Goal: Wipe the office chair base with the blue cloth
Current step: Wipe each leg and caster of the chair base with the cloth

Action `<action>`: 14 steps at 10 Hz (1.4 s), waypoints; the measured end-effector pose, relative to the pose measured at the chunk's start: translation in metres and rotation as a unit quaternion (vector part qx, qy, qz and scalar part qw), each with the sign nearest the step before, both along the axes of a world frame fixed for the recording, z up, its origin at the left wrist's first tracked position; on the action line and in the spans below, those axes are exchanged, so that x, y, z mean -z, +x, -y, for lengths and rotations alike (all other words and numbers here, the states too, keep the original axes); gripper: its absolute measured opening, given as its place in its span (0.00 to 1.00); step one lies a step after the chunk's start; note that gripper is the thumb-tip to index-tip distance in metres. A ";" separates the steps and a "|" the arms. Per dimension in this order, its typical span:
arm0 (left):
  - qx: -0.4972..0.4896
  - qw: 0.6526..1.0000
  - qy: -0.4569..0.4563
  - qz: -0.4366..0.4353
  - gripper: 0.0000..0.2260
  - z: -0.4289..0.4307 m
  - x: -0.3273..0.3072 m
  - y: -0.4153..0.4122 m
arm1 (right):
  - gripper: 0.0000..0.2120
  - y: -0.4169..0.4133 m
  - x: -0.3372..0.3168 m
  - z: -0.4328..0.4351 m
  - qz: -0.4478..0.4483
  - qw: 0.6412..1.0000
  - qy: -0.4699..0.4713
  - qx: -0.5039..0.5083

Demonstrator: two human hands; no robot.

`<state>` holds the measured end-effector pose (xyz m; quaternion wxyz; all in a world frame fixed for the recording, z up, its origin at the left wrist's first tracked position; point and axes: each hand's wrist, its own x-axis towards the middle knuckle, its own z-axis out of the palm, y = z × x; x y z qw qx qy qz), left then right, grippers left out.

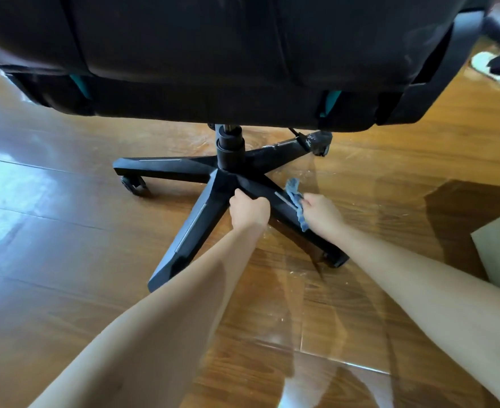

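Now, right hand holds cloth against base.

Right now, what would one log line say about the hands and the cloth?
left hand: grips a leg of chair base | right hand: holds blue cloth against same leg | step: wiping

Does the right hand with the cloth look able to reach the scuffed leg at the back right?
Probably yes. The right hand holds the blue cloth on the neighbouring leg, and only floor lies between it and the scuffed leg.
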<state>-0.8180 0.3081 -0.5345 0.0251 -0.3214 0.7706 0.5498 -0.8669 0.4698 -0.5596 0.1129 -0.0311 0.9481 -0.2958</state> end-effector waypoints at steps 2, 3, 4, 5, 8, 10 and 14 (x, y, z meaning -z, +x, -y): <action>-0.037 0.999 0.005 -0.001 0.38 -0.005 0.002 0.001 | 0.17 0.068 -0.003 -0.003 -0.001 0.999 -0.026 0.023; -0.045 0.999 -0.013 0.002 0.41 0.002 0.008 0.011 | 0.12 0.094 -0.003 0.018 0.001 0.998 -0.038 0.043; -0.037 0.999 -0.023 0.000 0.41 0.012 0.013 0.019 | 0.12 0.115 -0.005 0.033 0.003 0.997 -0.040 0.072; -0.018 1.000 -0.007 0.014 0.41 0.016 0.012 0.022 | 0.10 0.121 -0.010 0.040 0.013 0.993 -0.022 0.113; 0.061 0.998 0.009 0.027 0.43 0.009 0.003 0.016 | 0.08 0.153 -0.012 0.055 0.071 0.980 -0.081 0.168; 0.115 0.993 0.037 0.015 0.28 -0.002 -0.022 -0.016 | 0.08 0.144 -0.003 0.091 0.065 0.978 -0.080 0.182; 0.004 0.975 -0.109 -0.193 0.12 -0.008 -0.002 -0.016 | 0.10 0.008 -0.047 0.063 0.041 0.991 -0.128 0.021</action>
